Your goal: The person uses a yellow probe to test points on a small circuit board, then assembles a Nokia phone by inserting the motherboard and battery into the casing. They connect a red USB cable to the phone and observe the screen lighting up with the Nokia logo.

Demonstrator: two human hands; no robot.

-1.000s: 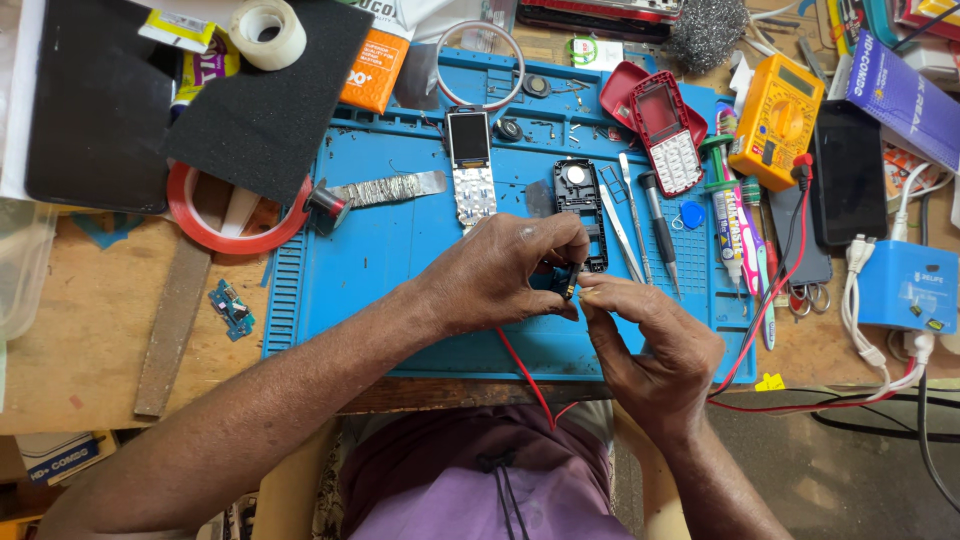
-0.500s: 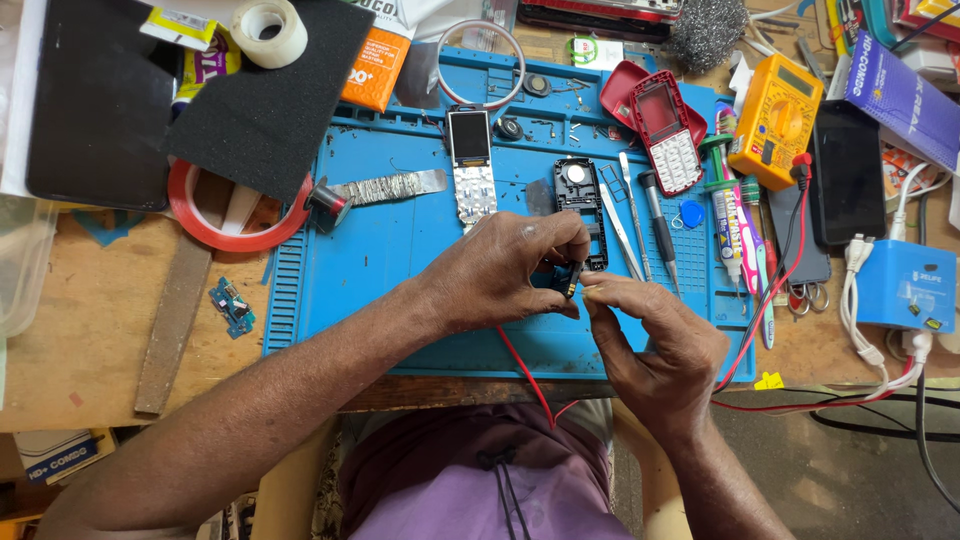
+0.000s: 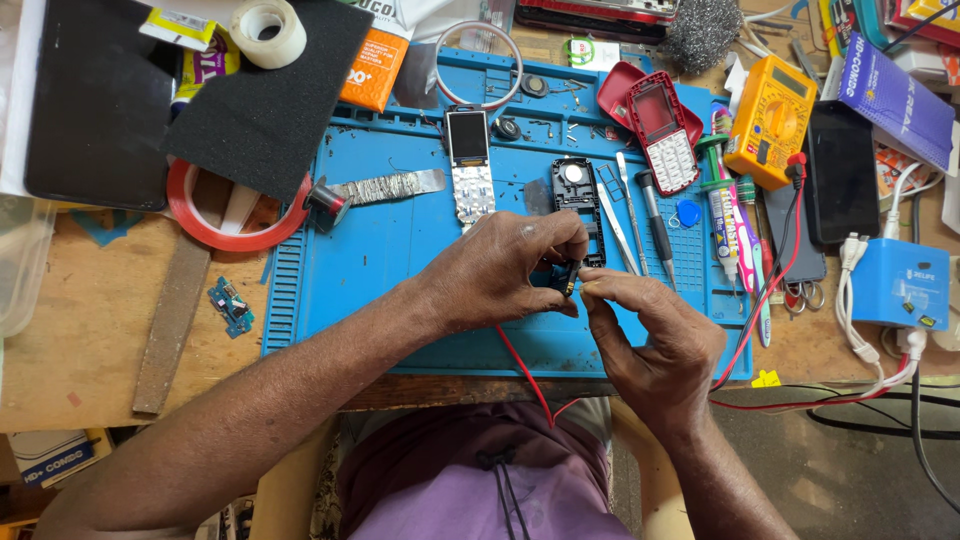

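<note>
My left hand (image 3: 505,268) pinches a small dark phone part (image 3: 567,275) above the blue work mat (image 3: 400,260). My right hand (image 3: 650,335) meets it from the right, thumb and forefinger closed on the same part's edge. A red probe lead (image 3: 525,365) runs from under my left hand down toward my lap. Just beyond my fingers lies a black phone frame (image 3: 577,200), and to its left a silver keypad phone board with a small screen (image 3: 470,165). Much of the held part is hidden by my fingers.
Tweezers and a screwdriver (image 3: 640,215) lie right of the frame. A red phone shell (image 3: 660,125), yellow multimeter (image 3: 770,120), black smartphone (image 3: 842,170) and blue box (image 3: 905,285) sit at right. Red tape ring (image 3: 235,235), white tape roll (image 3: 268,30) and black foam (image 3: 270,90) at left.
Both hands stay together over the mat, with only slight finger shifts on the small part. Nothing else has moved.
</note>
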